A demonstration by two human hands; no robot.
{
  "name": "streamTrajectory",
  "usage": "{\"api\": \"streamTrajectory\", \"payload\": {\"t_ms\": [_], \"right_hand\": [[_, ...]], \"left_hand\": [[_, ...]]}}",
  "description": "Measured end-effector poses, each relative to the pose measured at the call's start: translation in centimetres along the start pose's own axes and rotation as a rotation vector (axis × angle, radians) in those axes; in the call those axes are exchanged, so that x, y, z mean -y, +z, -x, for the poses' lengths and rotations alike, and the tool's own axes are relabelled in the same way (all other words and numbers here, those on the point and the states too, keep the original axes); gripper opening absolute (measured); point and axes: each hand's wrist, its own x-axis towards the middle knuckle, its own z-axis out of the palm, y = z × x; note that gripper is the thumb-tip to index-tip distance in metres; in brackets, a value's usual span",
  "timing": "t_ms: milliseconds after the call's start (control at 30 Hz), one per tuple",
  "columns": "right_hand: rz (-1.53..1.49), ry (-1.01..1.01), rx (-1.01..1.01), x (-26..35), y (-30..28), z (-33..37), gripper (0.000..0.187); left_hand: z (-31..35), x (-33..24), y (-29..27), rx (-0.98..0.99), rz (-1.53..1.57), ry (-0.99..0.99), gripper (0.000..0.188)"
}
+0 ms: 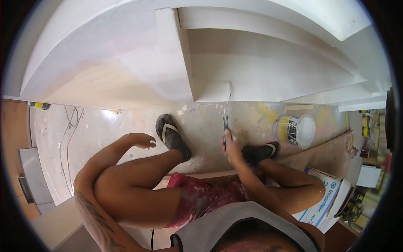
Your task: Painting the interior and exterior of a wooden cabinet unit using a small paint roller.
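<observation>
Paint tool: from where I stand, I see one thin tool (225,122), a bent metal rod on a dark handle, just in front of the right hand; its far end is pale against white, so I can't make out its shape.
Long axis: it runs away from the person's body, from the fist toward the cabinet's lower edge, tip over the opening's floor.
Nearer hand: the right (230,145), one of two, fingers wrapped around the handle.
Other hand: the left (142,141) hangs near the left foot, well apart from the tool, fingers loosely curled with nothing in them that I can see.
Cabinet: one white cabinet (268,50) straight ahead, its opening beyond the rod, one upright divider (176,50) left of the tip.
Bucket: one (306,131), on the floor to the right of the right hand.
Sandals: two, one on the left foot (167,132), one on the right (268,148).
Carton: one white-and-blue box (323,203), beside the right knee.
</observation>
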Motion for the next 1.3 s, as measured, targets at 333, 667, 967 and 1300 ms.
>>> {"api": "streamTrajectory", "payload": {"t_ms": [333, 667, 967, 1300], "right_hand": [[0.041, -0.062, 0.127, 0.5, 0.6, 3.1, 0.034], [-0.057, 0.024, 0.243, 0.4, 1.7, 3.0, 0.034], [-0.109, 0.000, 0.240, 0.6, 3.3, 0.3, 0.029], [-0.010, -0.040, 0.179, -0.9, 3.8, 0.7, 0.034]], "left_hand": [[0.5, -0.1, -1.1, -0.067, 0.033, 0.028, 0.052], [1.5, -1.3, -3.0, -0.117, -0.012, 0.054, 0.056], [1.2, -3.6, -3.0, -0.026, -0.031, 0.073, 0.058], [0.5, -4.1, -2.6, -0.024, -0.101, 0.120, 0.056]]}}
